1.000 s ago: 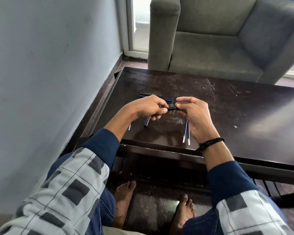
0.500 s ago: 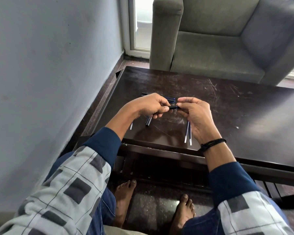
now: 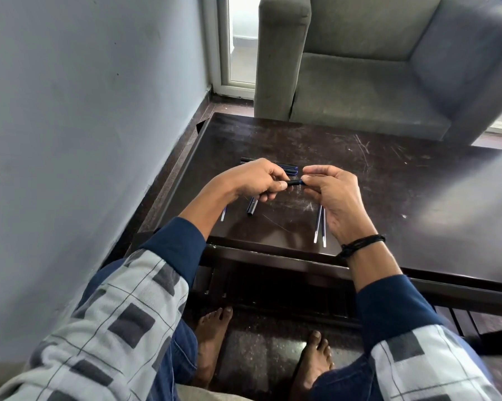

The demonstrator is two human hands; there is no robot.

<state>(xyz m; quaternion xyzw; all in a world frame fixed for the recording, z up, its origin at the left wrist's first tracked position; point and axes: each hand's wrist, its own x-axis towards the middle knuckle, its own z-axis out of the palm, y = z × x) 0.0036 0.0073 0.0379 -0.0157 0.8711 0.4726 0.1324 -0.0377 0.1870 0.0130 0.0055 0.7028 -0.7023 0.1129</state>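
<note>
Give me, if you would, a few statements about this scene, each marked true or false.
1. The left hand and the right hand both hold the same dark pen part. True.
2. Two thin refills lie side by side on the table, next to the right hand. True.
3. The black wristband is on the left wrist. False: it is on the right wrist.
4. A red sofa stands beyond the table. False: the seat there is a grey armchair.
</note>
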